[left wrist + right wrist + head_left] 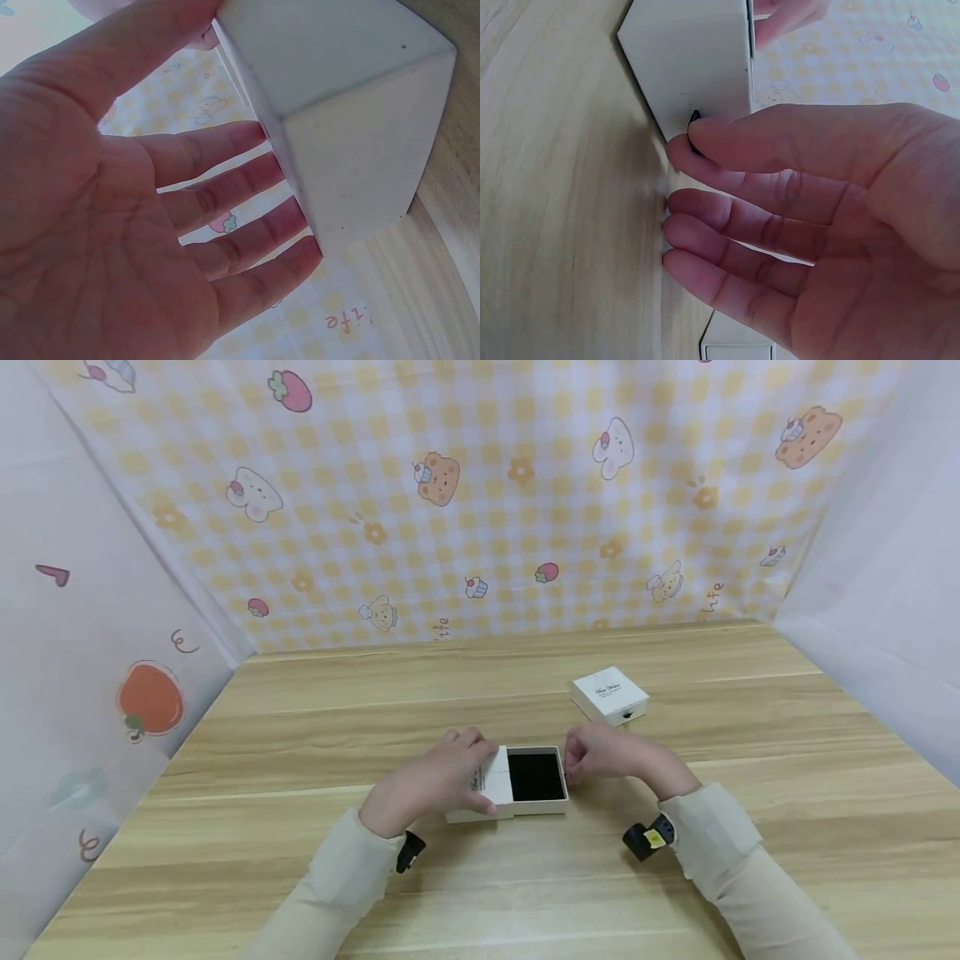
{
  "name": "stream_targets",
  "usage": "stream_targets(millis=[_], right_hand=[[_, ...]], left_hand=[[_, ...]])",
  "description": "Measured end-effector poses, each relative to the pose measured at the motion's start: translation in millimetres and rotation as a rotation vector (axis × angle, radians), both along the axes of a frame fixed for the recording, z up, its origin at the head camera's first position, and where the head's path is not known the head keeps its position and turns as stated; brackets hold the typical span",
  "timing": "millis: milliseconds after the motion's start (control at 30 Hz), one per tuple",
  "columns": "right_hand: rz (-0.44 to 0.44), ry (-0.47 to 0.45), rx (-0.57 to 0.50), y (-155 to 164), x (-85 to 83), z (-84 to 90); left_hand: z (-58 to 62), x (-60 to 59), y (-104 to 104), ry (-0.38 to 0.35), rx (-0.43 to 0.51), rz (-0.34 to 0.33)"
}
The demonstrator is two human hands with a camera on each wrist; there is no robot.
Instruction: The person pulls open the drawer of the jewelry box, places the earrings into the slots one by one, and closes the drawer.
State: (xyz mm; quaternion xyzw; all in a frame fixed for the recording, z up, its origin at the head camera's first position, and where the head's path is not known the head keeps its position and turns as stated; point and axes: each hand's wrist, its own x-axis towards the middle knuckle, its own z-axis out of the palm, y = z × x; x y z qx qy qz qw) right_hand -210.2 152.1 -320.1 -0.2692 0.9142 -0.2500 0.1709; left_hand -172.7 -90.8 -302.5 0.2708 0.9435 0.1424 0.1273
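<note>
The left hand (429,781) covers most of the sleeve (480,793) of the box, so its printed lettering shows only in part. In the right wrist view, the second box (739,346) below the right hand (802,225) is cut off by the bottom edge. The lettering on it (609,695) is too small to read.

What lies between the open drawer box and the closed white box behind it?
Only the right hand, beside the drawer box; bare table before the closed box, head view.

A light wooden table (315,877) fills the lower frame. Behind it, across the top, hangs a yellow checked cloth (480,502) printed with bears and strawberries. 2 pale, perhaps translucent, side sheets (885,577) flank it.
</note>
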Motion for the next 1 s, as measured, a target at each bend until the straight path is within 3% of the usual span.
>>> stream_targets(millis=[367, 1000], right_hand=[[0.039, 0.022, 0.002, 5.2, 2.9, 1.2], [0.019, 0.017, 0.033, 7.9, 1.9, 4.2]], left_hand=[[-1.1, 3.2, -0.6, 0.002, 0.02, -0.005], [0.7, 2.1, -1.5, 0.007, 0.012, -0.012]])
